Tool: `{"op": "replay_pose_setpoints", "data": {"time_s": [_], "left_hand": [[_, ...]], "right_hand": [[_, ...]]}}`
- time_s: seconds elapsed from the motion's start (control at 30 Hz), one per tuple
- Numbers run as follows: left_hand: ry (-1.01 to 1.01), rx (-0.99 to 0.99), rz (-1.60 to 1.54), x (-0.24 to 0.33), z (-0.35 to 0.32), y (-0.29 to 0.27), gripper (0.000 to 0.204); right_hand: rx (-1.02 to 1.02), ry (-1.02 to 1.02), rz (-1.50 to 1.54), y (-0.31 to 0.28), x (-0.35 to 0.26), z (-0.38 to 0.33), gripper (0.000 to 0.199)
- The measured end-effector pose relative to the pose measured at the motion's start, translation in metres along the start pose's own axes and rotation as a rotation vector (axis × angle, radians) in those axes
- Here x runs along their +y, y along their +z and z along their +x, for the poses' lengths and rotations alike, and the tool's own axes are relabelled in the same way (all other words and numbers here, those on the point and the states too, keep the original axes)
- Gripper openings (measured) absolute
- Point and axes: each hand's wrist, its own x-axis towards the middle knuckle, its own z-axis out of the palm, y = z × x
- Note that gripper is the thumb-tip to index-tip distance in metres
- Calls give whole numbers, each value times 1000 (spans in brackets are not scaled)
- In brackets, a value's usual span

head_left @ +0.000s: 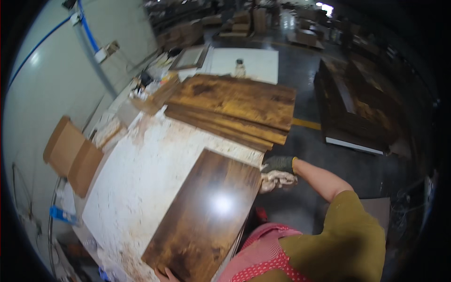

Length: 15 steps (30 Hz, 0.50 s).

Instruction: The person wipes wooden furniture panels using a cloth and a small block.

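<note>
A brown wood-grain board (204, 214) lies aslant on the white worktable in front of me, with a bright lamp reflection on its glossy face. My right hand (279, 164), in a dark glove, grips a crumpled whitish rag (277, 180) beside the board's far right corner. At the board's near left corner my left hand (165, 275) shows only bare fingertips, slightly apart and touching the edge; the rest is cut off by the picture's lower rim. Beyond the board rests a stack of similar wood-grain boards (235, 101).
The white worktable (136, 174) is stained and scuffed. Along its left side stand an open cardboard box (73, 152) and assorted clutter. A small bottle (240, 68) and a framed panel (190, 57) sit at the far end. More dark boards (357, 105) are stacked on the right.
</note>
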Motion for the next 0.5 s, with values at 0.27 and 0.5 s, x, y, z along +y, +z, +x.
{"op": "replay_pose_setpoints", "data": {"time_s": [0.27,0.5], "left_hand": [[-150,173,-135,-35,28,-10,45],[-51,223,-408,9,69,-1,30]], "right_hand": [[-445,432,748,38,-32,-80,21],[-192,-76,425,2,-45,-104,31]]}}
